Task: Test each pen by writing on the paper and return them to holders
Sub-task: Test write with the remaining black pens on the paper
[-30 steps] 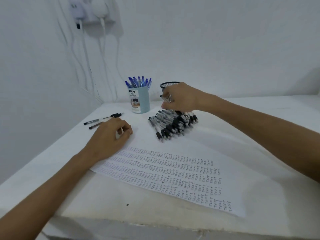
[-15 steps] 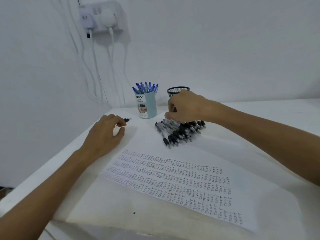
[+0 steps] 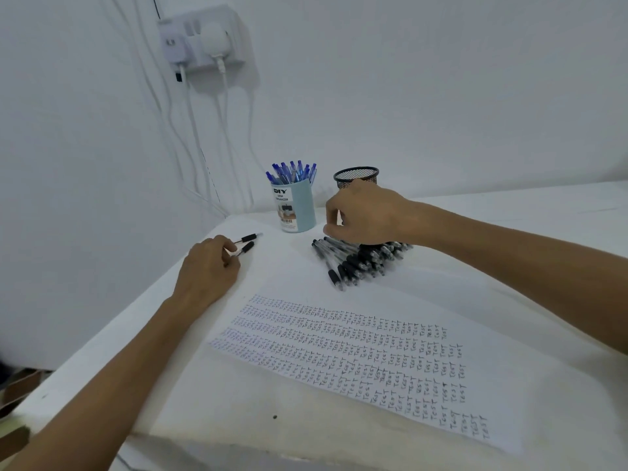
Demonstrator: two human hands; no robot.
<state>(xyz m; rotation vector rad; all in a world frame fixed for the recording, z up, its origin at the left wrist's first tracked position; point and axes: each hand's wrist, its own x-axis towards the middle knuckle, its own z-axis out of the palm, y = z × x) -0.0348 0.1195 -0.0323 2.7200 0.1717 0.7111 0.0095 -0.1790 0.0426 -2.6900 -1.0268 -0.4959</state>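
Now the left hand (image 3: 209, 266) pinches a loose black pen (image 3: 247, 248) at centre left, the right hand (image 3: 368, 215) curls onto the pen pile (image 3: 356, 261) mid-frame, gripping one or not I can't tell, and a hasty pull could scatter that heap.

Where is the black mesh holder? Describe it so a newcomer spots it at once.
From the wall socket, drop to the back of the white table. Two cups stand there; the mesh holder is the right-hand one, just behind the right hand over the pile of black pens. Unlike the pale blue cup of blue pens, it is black wire with no pens sticking out.
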